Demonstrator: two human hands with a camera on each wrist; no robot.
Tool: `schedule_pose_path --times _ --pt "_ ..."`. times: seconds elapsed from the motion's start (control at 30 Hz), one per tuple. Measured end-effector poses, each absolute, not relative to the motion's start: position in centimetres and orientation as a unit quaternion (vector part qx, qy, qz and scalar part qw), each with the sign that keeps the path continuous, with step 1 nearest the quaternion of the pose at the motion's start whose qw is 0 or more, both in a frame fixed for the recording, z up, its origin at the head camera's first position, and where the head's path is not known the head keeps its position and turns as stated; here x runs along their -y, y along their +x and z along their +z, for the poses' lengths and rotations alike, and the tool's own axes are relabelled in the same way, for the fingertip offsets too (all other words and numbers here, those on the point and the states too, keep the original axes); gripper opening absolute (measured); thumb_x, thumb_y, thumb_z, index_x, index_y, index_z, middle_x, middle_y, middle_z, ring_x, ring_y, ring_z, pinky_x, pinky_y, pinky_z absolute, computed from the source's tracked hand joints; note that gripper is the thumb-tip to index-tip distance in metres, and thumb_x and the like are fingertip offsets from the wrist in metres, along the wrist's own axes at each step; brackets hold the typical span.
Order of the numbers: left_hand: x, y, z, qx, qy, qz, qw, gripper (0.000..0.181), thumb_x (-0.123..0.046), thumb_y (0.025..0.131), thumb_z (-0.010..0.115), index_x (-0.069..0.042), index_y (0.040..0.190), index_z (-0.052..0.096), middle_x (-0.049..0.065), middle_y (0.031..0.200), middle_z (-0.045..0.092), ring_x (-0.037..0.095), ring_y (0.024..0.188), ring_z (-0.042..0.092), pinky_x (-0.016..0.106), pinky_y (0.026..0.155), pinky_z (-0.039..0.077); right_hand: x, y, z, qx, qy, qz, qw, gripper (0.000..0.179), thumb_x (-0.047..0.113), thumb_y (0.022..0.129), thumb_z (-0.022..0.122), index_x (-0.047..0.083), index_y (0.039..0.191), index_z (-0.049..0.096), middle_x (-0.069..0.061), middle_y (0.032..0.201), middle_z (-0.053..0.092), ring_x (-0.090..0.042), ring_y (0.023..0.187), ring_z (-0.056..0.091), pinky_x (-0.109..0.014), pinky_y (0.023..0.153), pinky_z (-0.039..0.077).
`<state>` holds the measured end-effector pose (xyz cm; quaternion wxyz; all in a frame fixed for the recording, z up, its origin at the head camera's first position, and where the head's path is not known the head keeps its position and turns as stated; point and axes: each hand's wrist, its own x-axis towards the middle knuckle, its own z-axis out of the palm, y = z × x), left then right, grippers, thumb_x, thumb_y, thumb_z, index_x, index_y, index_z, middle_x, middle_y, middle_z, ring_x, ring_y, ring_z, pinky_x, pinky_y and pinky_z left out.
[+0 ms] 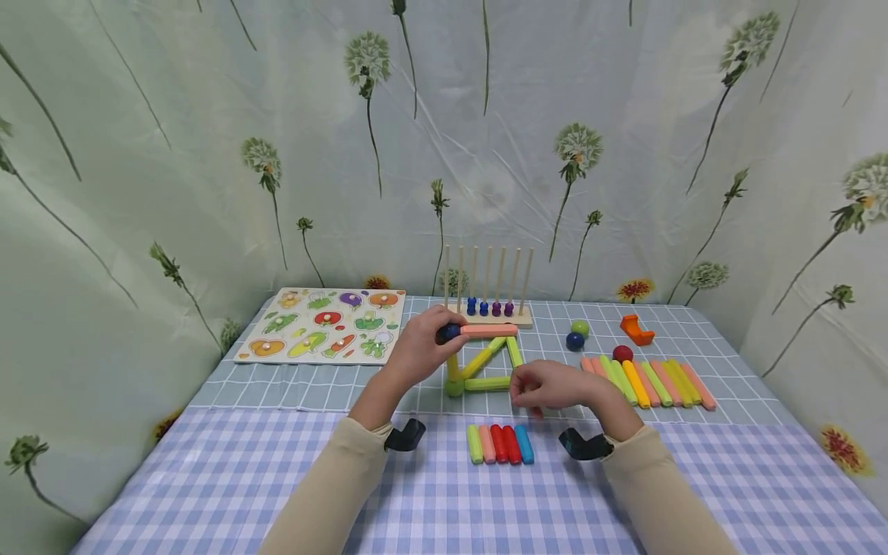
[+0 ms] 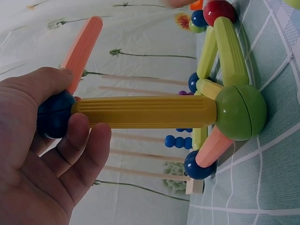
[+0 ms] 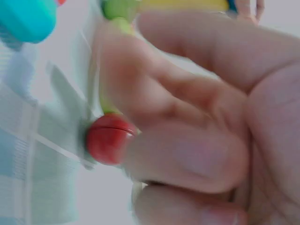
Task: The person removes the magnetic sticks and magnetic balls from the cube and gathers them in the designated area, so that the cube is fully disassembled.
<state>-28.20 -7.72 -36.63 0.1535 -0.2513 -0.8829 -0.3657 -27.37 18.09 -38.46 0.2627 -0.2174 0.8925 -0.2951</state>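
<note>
My left hand (image 1: 421,337) grips a dark blue ball (image 2: 55,115) between thumb and fingers. This ball sits at the top of an upright yellow rod (image 2: 145,111), and a pink rod (image 1: 489,331) sticks out sideways from it. The yellow rod's foot meets a green ball (image 2: 241,112), one corner of a frame of rods and balls on the table. Lime rods (image 1: 487,383) and a slanted yellow-green rod (image 1: 483,358) form part of that frame. Blurred, with loosely curled fingers, my right hand (image 1: 555,384) is beside the frame's red corner ball (image 3: 108,139); nothing shows in its fingers.
Short rods (image 1: 505,445) lie in a row in front. Longer rods (image 1: 648,383) lie at the right, near a loose red ball (image 1: 622,354), a blue ball (image 1: 574,341) and an orange curved piece (image 1: 636,331). Behind stand a peg rack (image 1: 523,316) and a vegetable puzzle board (image 1: 321,325).
</note>
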Motion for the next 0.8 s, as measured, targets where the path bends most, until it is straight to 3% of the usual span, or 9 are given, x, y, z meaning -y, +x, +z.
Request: schedule_pose_path --times 0.13,0.27,0.37,0.5,0.67,0.8 --pt "7.7 -28.3 -36.7 0.884 -0.252 -0.364 0.153 0.019 -0.022 0.093 0.072 -0.012 0.110 0.071 0.004 0.110 0.066 0.019 0.095 0.062 0.035 0.083 0.060 -18.5 -27.7 -37.5 -0.909 -0.184 -0.359 0.106 0.038 0.024 0.097 0.066 0.012 0.131 0.056 -0.011 0.093 0.066 -0.024 0.067 0.059 -0.029 0.067 0.051" --pt "7.7 -28.4 -36.7 0.884 -0.252 -0.365 0.150 0.021 -0.022 0.093 0.072 -0.011 0.111 0.071 0.004 0.110 0.066 0.019 0.095 0.062 0.036 0.083 0.059 -18.1 -27.5 -36.7 -0.888 -0.183 -0.421 0.021 0.063 0.021 0.098 0.063 0.021 0.154 0.033 -0.019 0.127 0.063 -0.031 0.070 0.065 -0.033 0.066 0.057" --pt "7.8 -28.4 -36.7 0.884 -0.251 -0.365 0.149 0.020 -0.022 0.093 0.072 -0.012 0.111 0.071 0.004 0.111 0.066 0.019 0.095 0.062 0.037 0.085 0.059 -17.3 -27.0 -36.3 -0.880 -0.209 -0.426 -0.018 0.057 0.017 0.098 0.064 0.020 0.150 0.041 -0.019 0.136 0.059 -0.032 0.074 0.068 -0.032 0.063 0.057" --pt "7.8 -28.5 -36.8 0.885 -0.250 -0.362 0.151 0.019 -0.023 0.094 0.071 -0.014 0.111 0.071 0.003 0.110 0.066 0.018 0.095 0.062 0.036 0.085 0.058 -16.5 -26.4 -36.1 -0.885 -0.225 -0.400 -0.074 0.034 0.015 0.096 0.067 0.014 0.129 0.060 -0.012 0.121 0.067 -0.027 0.072 0.065 -0.025 0.061 0.055" --pt "7.7 -28.5 -36.8 0.884 -0.251 -0.362 0.155 0.019 -0.023 0.094 0.071 -0.014 0.111 0.072 0.003 0.109 0.067 0.018 0.094 0.062 0.036 0.084 0.059 -16.2 -25.9 -35.8 -0.891 -0.231 -0.374 -0.111 0.026 0.015 0.092 0.072 0.011 0.117 0.064 -0.007 0.106 0.070 -0.014 0.069 0.058 -0.021 0.061 0.054" --pt "7.6 -28.4 -36.8 0.883 -0.251 -0.366 0.151 0.019 -0.022 0.094 0.071 -0.013 0.111 0.072 0.004 0.111 0.067 0.020 0.098 0.063 0.037 0.085 0.059 -16.9 -25.8 -35.3 -0.886 -0.206 -0.388 -0.150 0.024 0.015 0.093 0.070 0.010 0.115 0.064 -0.009 0.100 0.068 -0.015 0.067 0.054 -0.020 0.058 0.050"
